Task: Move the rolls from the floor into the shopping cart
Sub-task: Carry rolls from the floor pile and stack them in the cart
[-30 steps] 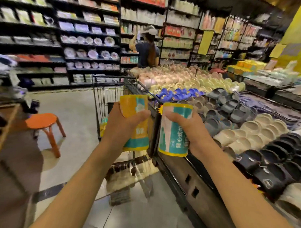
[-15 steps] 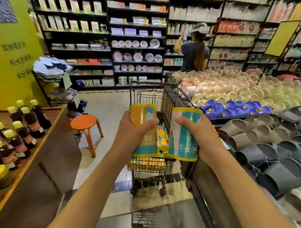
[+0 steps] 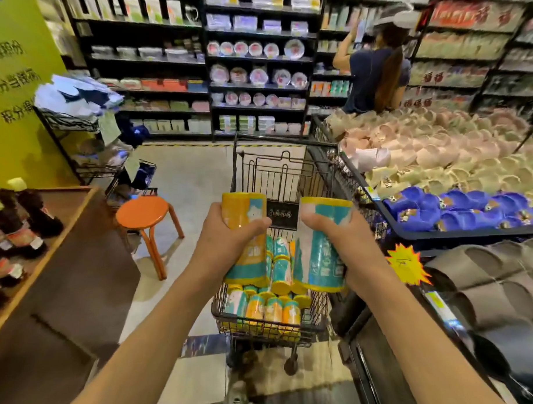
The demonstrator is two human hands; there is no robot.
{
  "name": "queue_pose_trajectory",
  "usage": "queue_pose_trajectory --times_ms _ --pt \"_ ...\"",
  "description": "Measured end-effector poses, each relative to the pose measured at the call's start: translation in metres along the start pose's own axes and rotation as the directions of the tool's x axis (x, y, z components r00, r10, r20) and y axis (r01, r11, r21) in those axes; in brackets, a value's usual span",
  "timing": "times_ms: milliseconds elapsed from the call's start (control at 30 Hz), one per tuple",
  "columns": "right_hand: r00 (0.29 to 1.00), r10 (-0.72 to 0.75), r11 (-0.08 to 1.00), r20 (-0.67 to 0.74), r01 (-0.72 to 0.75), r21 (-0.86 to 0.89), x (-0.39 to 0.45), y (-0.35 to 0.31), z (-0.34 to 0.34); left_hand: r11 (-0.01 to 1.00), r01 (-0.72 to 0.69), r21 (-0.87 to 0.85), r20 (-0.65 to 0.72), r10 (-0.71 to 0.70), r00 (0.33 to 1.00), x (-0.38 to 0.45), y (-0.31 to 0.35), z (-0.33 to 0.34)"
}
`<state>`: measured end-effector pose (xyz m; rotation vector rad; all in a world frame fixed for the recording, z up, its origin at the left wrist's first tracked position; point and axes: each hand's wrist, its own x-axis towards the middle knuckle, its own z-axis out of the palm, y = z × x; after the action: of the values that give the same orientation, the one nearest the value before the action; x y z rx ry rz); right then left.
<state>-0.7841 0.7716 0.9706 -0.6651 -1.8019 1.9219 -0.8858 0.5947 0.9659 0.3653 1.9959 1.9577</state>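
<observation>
My left hand (image 3: 227,236) grips an upright yellow-and-teal roll (image 3: 244,205) above the black wire shopping cart (image 3: 263,324). My right hand (image 3: 336,232) grips a second roll (image 3: 320,260), teal with yellow ends, beside it over the cart's right side. Several more rolls (image 3: 264,307) of the same kind lie in the cart's basket below both hands.
An orange stool (image 3: 144,212) stands on the floor left of the cart. A wooden counter with dark bottles (image 3: 12,229) is at the left. A bin of slippers (image 3: 458,207) runs along the right. A person (image 3: 372,74) stands at the far shelves.
The view has swung left and down, so the cart's basket with its rolls now lies under my hands. Both hands still hold their rolls, now over the cart.
</observation>
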Motion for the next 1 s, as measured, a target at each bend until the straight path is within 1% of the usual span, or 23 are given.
queue_pose_trajectory --times_ms 67,267,333,433,533,700,800,900,1000 --pt "0.999 0.026 1.000 -0.019 -0.026 -0.012 0.034 0.015 0.009 1.000 0.022 0.015 0.014 -0.022 1.000 0.037 -0.016 0.001" --pt "0.989 0.131 0.989 -0.067 -0.135 -0.062 0.131 0.060 0.035 0.988 0.144 0.063 0.075 -0.148 0.986 0.143 -0.050 0.003" --pt "0.982 0.170 0.983 -0.085 -0.175 -0.051 0.157 0.077 0.041 0.983 0.163 0.084 0.086 -0.170 0.982 0.175 -0.063 0.003" --pt "0.962 0.250 0.963 -0.105 -0.259 -0.075 0.193 0.104 0.045 0.971 0.208 0.120 0.084 -0.219 0.972 0.214 -0.088 0.005" --pt "0.936 0.326 0.936 -0.131 -0.339 -0.093 0.222 0.145 0.044 0.944 0.305 0.122 0.061 -0.314 0.947 0.244 -0.126 0.006" --pt "0.890 0.441 0.886 -0.120 -0.453 -0.101 0.256 0.225 0.032 0.871 0.457 0.181 -0.017 -0.462 0.887 0.275 -0.203 0.016" --pt "0.861 0.486 0.855 -0.148 -0.504 -0.122 0.271 0.279 0.028 0.817 0.525 0.239 -0.025 -0.535 0.844 0.282 -0.255 0.026" --pt "0.847 0.517 0.820 -0.121 -0.531 -0.212 0.277 0.336 0.029 0.777 0.568 0.271 -0.053 -0.577 0.815 0.285 -0.304 0.033" --pt "0.802 0.578 0.770 -0.150 -0.597 -0.225 0.276 0.378 0.034 0.737 0.603 0.306 -0.102 -0.604 0.791 0.284 -0.348 0.036"
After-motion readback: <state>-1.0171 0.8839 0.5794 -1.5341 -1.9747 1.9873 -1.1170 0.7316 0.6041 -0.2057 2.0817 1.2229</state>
